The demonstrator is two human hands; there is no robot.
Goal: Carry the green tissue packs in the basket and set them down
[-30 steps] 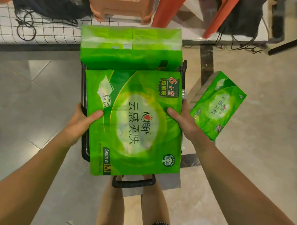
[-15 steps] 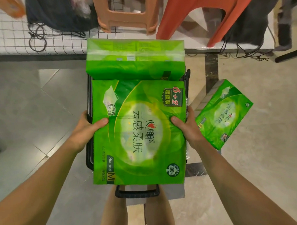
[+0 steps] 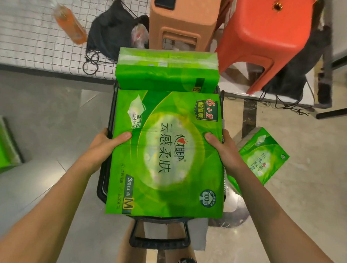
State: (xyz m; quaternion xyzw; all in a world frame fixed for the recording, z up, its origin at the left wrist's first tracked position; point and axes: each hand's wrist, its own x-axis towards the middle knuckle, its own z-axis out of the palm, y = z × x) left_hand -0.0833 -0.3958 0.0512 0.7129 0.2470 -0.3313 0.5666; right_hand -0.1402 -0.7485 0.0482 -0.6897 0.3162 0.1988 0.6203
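Head view: a large green tissue pack [image 3: 166, 154] lies flat across the top of a black basket [image 3: 103, 180], straight ahead of the person and between both hands. Its long axis runs away from the body, from the basket's near handle [image 3: 159, 243] toward the far rim. The left hand [image 3: 105, 146] grips the pack's left edge about midway along, thumb laid over the printed face and fingers hidden beneath; the right hand [image 3: 224, 150] grips the right edge opposite it in the same way. Neither hand is nearer than the other. A second green pack [image 3: 167, 72] lies crosswise at the basket's far end, touching the held pack's far edge. The basket stands on a grey tiled floor [image 3: 51, 117]. Just right of it a smaller green pack [image 3: 263, 156] lies on the floor, and another green pack [image 3: 1, 145] shows at the left edge. Beyond are a gridded white mat [image 3: 30, 28], a tan stool [image 3: 184, 19], a red stool [image 3: 270, 36] and a black bag [image 3: 111, 28].
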